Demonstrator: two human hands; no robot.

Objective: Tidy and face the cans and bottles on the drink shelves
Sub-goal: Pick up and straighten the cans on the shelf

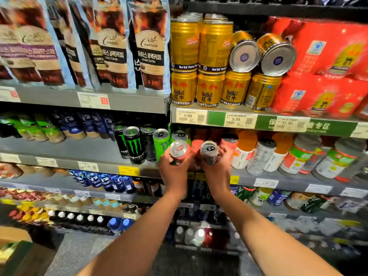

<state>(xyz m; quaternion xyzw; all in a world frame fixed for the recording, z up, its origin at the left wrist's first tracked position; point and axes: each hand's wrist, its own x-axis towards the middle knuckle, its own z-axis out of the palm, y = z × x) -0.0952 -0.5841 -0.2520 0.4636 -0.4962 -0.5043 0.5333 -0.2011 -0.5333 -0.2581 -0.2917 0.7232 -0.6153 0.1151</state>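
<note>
At a store's drink shelf (258, 177), the left hand (175, 172) grips a silver-topped can (177, 151) and the right hand (217, 172) grips a darker can (208, 153), both tilted toward the camera at the shelf's front edge, just right of the black Monster cans (135, 145). The step looks best done by standing each can upright, turning its label outward and setting it flush with the front row. Above, 2 gold cans (260, 53) lie on their sides, untidied.
</note>
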